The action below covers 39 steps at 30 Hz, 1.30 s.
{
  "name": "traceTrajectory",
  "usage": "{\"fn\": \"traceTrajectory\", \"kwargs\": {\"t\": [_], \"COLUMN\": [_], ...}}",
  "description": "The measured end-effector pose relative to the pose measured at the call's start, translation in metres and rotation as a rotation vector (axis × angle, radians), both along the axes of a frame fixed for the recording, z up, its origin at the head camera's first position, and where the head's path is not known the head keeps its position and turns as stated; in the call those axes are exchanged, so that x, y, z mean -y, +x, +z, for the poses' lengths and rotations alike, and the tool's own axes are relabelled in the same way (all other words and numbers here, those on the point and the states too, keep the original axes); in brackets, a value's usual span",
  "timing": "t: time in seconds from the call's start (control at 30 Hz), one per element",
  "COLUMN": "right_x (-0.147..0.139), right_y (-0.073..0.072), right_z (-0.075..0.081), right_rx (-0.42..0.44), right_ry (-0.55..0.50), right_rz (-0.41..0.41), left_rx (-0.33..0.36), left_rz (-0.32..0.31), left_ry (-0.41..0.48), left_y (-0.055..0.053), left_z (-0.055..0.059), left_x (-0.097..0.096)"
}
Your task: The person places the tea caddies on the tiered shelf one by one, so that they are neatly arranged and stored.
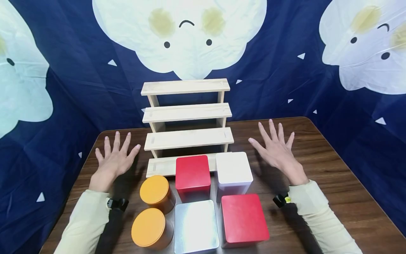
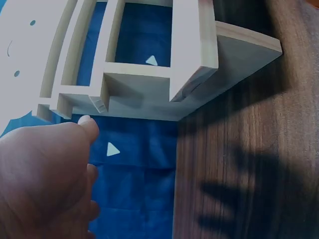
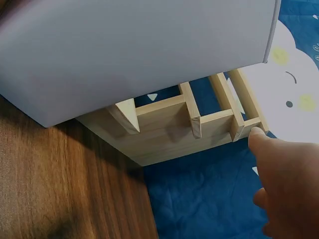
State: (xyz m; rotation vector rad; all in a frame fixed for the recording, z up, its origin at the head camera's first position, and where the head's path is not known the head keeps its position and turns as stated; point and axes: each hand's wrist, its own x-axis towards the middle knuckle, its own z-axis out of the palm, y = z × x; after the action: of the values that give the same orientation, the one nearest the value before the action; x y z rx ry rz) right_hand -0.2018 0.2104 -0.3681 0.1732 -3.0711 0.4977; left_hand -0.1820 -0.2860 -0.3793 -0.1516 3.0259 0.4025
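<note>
Nothing is held; fingers of left hand (image 1: 113,163) and right hand (image 1: 279,153) are spread. Wooden rack (image 1: 188,138) is seen between them, white box (image 1: 234,167) inward of the right; by opposite walls it is probably best gripped.

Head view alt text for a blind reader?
A person's left hand and right hand, fingers spread over a brown table, flank a four-step wooden shelf. In front are two orange canisters, two red boxes, a silver box and a white box.
</note>
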Motion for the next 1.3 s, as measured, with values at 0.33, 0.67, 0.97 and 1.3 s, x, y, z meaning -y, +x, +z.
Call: {"fn": "traceTrajectory", "kwargs": {"t": [0.33, 0.67, 0.97, 1.3], "right_x": [-0.003, -0.007, 0.004, 0.008], "right_y": [0.004, 0.023, 0.043, 0.051], "right_z": [0.009, 0.016, 0.019, 0.01], "right_rx": [-0.045, -0.142, -0.105, 0.048], "right_ry": [-0.115, -0.401, -0.462, -0.598], "right_rz": [0.088, 0.316, 0.512, 0.641], "left_rx": [0.007, -0.028, 0.16, 0.323], "left_rz": [-0.075, -0.056, -0.131, -0.156], "left_ry": [0.155, 0.382, 0.761, 0.928], "left_y": [-0.006, -0.006, 0.005, 0.012], "left_z": [0.007, 0.005, -0.016, -0.029], "left_x": [0.006, 0.001, 0.002, -0.003]}}
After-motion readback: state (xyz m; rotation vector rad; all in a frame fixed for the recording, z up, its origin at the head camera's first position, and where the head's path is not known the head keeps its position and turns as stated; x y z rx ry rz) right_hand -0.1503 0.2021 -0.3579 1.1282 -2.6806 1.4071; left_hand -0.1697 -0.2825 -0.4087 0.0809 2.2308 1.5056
